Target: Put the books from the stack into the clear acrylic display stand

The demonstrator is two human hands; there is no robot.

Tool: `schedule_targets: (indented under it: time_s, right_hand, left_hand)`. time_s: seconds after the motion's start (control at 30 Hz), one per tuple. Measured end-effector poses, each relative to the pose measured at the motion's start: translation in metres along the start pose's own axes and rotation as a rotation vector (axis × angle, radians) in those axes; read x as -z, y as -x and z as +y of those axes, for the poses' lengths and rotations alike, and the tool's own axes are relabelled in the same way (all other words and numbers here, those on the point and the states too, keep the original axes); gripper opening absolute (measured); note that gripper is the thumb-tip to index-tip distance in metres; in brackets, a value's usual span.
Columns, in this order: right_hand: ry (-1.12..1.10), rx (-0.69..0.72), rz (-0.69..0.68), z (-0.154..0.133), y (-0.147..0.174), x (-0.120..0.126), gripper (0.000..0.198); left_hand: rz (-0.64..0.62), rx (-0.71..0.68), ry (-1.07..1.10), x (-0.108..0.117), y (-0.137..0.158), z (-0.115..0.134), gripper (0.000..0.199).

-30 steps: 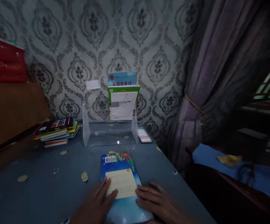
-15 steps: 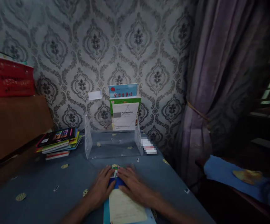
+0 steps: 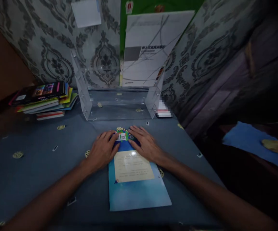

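Note:
A blue book (image 3: 139,195) with a cream text panel on its cover lies flat on the table. My left hand (image 3: 104,147) rests on its upper left corner, fingers stretched forward. On the upper right corner lies my right hand (image 3: 145,144), its fingers spread and flat. Between the two hands shows a barcode label (image 3: 122,137). Just beyond my fingertips stands a clear plastic rack (image 3: 83,96) with see-through sides. A white booklet (image 3: 150,38) leans upright at its back, before a green book (image 3: 123,35).
To the left sits a stack of books (image 3: 42,99), a black one on top. A brown box (image 3: 4,57) stands behind it. A blurred-out white item (image 3: 163,109) lies right of the rack. Blue cloth (image 3: 244,138) is at the right, past the table edge.
The view has tilted down and come closer, so the whole blue book shows. Both hands stay on its far end, with the right hand's fingers a little farther from the left.

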State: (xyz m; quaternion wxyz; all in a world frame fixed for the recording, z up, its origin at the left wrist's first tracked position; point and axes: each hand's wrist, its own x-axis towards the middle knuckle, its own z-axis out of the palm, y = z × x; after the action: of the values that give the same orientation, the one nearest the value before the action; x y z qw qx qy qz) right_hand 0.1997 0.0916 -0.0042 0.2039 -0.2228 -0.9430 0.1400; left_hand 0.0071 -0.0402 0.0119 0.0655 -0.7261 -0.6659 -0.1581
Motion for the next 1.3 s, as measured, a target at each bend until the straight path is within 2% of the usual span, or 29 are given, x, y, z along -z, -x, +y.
schedule_targets:
  time_s: [0.23, 0.6, 0.83, 0.97, 1.13, 1.2, 1.3]
  right_hand:
    - [-0.012, -0.030, -0.035, 0.005, 0.008, 0.003, 0.053]
    - [0.002, -0.061, -0.094, -0.002, 0.026, 0.013, 0.059]
    - [0.020, 0.087, -0.214, -0.017, 0.078, 0.027, 0.059]
    - [0.013, 0.191, -0.286, -0.029, 0.114, 0.039, 0.078]
    - [0.022, 0.270, -0.296, -0.048, 0.146, 0.048, 0.105]
    - [0.052, 0.255, -0.295, -0.056, 0.154, 0.048, 0.101]
    - [0.108, 0.244, -0.234, -0.066, 0.164, 0.042, 0.072]
  left_hand:
    - [-0.003, 0.000, 0.039, -0.003, 0.002, -0.003, 0.037]
    - [-0.058, 0.000, 0.030, -0.002, 0.004, -0.001, 0.042]
    - [-0.068, 0.002, 0.047, -0.002, 0.004, -0.003, 0.042]
    - [-0.038, -0.030, 0.058, -0.002, 0.006, -0.003, 0.042]
    - [-0.012, -0.086, 0.073, -0.001, 0.014, 0.006, 0.040]
    - [-0.007, -0.098, 0.087, 0.000, 0.019, 0.010, 0.040]
    - [-0.002, -0.120, 0.104, 0.002, 0.025, 0.015, 0.040]
